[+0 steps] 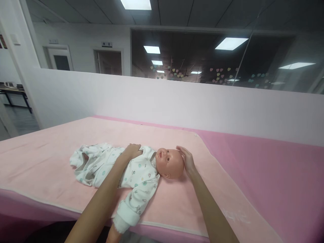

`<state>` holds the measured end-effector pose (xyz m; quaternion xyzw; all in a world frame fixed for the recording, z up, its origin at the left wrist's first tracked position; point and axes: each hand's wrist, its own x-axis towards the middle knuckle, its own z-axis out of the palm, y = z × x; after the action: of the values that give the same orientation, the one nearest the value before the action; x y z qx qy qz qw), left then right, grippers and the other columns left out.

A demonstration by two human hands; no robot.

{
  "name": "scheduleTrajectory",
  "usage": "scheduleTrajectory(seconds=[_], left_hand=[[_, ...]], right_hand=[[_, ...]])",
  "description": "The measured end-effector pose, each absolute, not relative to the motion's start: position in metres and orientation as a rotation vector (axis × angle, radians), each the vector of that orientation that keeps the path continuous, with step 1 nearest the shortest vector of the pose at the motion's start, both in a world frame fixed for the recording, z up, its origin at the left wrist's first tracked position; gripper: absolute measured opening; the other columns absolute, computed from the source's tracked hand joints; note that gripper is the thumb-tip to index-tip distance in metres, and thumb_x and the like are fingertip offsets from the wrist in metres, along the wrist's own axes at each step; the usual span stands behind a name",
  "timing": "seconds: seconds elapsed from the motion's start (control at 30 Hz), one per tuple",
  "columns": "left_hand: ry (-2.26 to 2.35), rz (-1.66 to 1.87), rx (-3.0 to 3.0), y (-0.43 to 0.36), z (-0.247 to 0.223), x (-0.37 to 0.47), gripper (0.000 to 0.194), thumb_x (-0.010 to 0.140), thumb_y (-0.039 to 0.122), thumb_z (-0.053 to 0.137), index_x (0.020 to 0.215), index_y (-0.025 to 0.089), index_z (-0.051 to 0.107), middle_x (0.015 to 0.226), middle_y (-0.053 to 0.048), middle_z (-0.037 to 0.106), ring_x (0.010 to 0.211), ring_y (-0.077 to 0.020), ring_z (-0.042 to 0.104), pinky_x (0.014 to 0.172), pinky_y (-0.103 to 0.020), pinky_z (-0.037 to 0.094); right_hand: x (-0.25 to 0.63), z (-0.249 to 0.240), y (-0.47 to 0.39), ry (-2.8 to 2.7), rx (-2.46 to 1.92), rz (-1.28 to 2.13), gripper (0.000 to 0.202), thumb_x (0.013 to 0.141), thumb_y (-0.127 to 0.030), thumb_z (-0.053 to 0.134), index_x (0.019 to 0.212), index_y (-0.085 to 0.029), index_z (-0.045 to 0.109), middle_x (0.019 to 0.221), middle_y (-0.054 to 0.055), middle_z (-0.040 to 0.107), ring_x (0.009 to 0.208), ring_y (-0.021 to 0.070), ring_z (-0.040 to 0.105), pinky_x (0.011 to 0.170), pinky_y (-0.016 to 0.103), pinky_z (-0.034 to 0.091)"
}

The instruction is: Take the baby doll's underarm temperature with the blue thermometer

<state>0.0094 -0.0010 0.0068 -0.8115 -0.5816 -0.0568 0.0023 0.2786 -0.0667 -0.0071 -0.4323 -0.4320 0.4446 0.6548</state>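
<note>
The forearms point(98, 199) are bare and slim, narrowing to the wrists point(193, 171); the fingers point(184, 151) are bare too.

Doll point(138, 173) Lay Across Mat point(182, 206) Before Low Wall point(177, 104)

The doll's head sat just right of the frame's centre, its legs to the left; one arm hung over the mat's near edge at bottom centre. The person's left hand point(133, 150) lay on its torso, the right hand point(187, 162) at its crown. A sheet point(268, 168) spread beyond the mat at right. Behind the wall were a window point(192, 62) at upper right and two doorways point(110, 63) at upper left.
</note>
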Motion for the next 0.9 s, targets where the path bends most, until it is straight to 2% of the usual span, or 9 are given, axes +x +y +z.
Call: scheduleTrajectory(seconds=[0.1,0.17,0.37,0.5,0.6,0.67,0.8,0.9], left_hand=[[-1.826,-0.181,-2.544,-0.001,0.007,0.009,0.030,0.079,0.031,0.036,0.094,0.017,0.058,0.102,-0.013,0.065,0.098,-0.0275,0.058,0.083,-0.037,0.040],[-1.825,-0.181,-2.547,-0.001,0.007,0.009,0.030,0.079,0.031,0.036,0.094,0.017,0.058,0.102,-0.013,0.065,0.098,-0.0276,0.058,0.083,-0.037,0.040],[-1.811,-0.182,-2.553,-0.002,0.008,0.010,0.031,0.079,0.031,0.036,0.095,0.015,0.058,0.103,-0.014,0.064,0.098,-0.0282,0.058,0.083,-0.038,0.040],[-1.826,-0.184,-2.536,-0.002,0.008,0.010,0.031,0.079,0.032,0.036,0.094,0.016,0.058,0.102,-0.014,0.065,0.096,-0.0282,0.059,0.081,-0.037,0.040],[-1.824,-0.187,-2.535,-0.002,0.008,0.010,0.031,0.079,0.033,0.036,0.093,0.016,0.058,0.102,-0.015,0.065,0.096,-0.0285,0.059,0.081,-0.037,0.040],[-1.821,-0.190,-2.536,-0.002,0.008,0.010,0.032,0.079,0.033,0.035,0.093,0.016,0.058,0.102,-0.015,0.064,0.096,-0.0286,0.059,0.081,-0.037,0.040],[-1.824,-0.189,-2.539,-0.002,0.008,0.010,0.031,0.079,0.032,0.036,0.094,0.016,0.058,0.101,-0.014,0.065,0.095,-0.0284,0.059,0.081,-0.037,0.040],[-1.824,-0.185,-2.542,-0.002,0.008,0.010,0.032,0.079,0.032,0.036,0.095,0.016,0.058,0.102,-0.014,0.065,0.096,-0.0283,0.059,0.081,-0.038,0.040]], right_hand=[[0.294,-0.004,-0.062,-0.879,-0.927,0.927,0.026,0.063,-0.038,0.060,0.083,-0.023,0.066,0.106,0.002,0.064,0.101,0.0207,0.056,0.082,0.030,0.043],[0.304,-0.001,-0.061,-0.787,-0.899,0.879,0.027,0.064,-0.039,0.058,0.084,-0.023,0.066,0.106,0.003,0.064,0.101,0.0217,0.056,0.082,0.031,0.043],[0.299,-0.002,-0.063,-0.815,-0.895,0.887,0.028,0.063,-0.039,0.059,0.083,-0.021,0.066,0.095,0.004,0.067,0.095,0.0219,0.059,0.082,0.032,0.043],[0.278,-0.009,-0.065,-1.054,-0.938,1.047,0.025,0.063,-0.041,0.062,0.070,-0.018,0.065,0.082,0.003,0.069,0.084,0.0215,0.060,0.075,0.029,0.044],[0.271,-0.014,-0.067,-1.052,-0.967,1.096,0.028,0.067,-0.045,0.060,0.069,-0.017,0.064,0.076,0.002,0.068,0.078,0.0202,0.060,0.069,0.027,0.045],[0.271,-0.014,-0.069,-1.039,-0.984,1.089,0.029,0.071,-0.044,0.060,0.073,-0.015,0.064,0.078,0.003,0.067,0.078,0.0195,0.059,0.068,0.026,0.046],[0.272,-0.013,-0.071,-1.043,-1.000,1.092,0.031,0.083,-0.040,0.052,0.096,-0.013,0.059,0.096,0.003,0.061,0.085,0.0175,0.059,0.074,0.032,0.048],[0.272,-0.010,-0.072,-1.041,-1.004,1.088,0.032,0.085,-0.038,0.050,0.105,-0.014,0.055,0.104,0.004,0.058,0.089,0.0183,0.058,0.077,0.036,0.049]])
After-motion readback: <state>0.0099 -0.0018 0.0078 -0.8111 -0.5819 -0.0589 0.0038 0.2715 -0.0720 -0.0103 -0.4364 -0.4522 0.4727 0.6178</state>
